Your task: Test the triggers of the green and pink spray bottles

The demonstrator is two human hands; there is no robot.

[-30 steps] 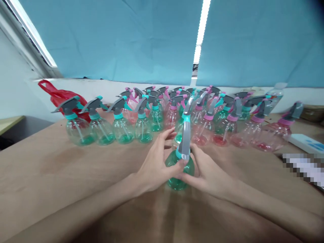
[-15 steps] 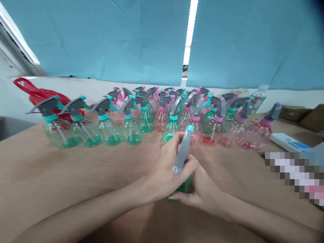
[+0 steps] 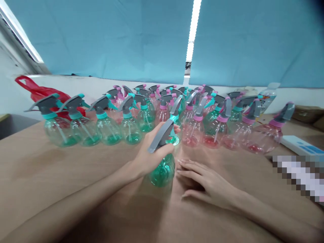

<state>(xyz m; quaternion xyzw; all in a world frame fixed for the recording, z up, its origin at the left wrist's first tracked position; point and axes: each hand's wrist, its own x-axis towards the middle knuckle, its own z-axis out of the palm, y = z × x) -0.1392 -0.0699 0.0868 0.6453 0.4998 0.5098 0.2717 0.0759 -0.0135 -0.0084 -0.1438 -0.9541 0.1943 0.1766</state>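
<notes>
My left hand (image 3: 154, 146) is wrapped round the neck of a green spray bottle (image 3: 162, 172), under its grey trigger head with a turquoise nozzle. The bottle is see-through, and its lower part shows below my fingers. To the right of it, my right hand (image 3: 207, 182) is low over the table, fingers stretched out and apart, holding nothing. Just beyond my hands stand rows of spray bottles. Green ones with turquoise collars, such as the green bottle (image 3: 108, 133), are on the left; pink ones, such as the pink bottle (image 3: 192, 133), are mostly on the right.
A red plastic bag (image 3: 45, 92) lies behind the bottles at the left. At the right are a white and blue box (image 3: 303, 145), a clear bottle with a label (image 3: 269, 96) and a brown cardboard piece (image 3: 306, 114). A blue curtain (image 3: 113, 40) hangs behind the wooden table (image 3: 63, 175).
My right hand has let go of the green spray bottle and drawn away to the right, its fingers opening. My left hand has carried the bottle a little to the left, tilting it.
</notes>
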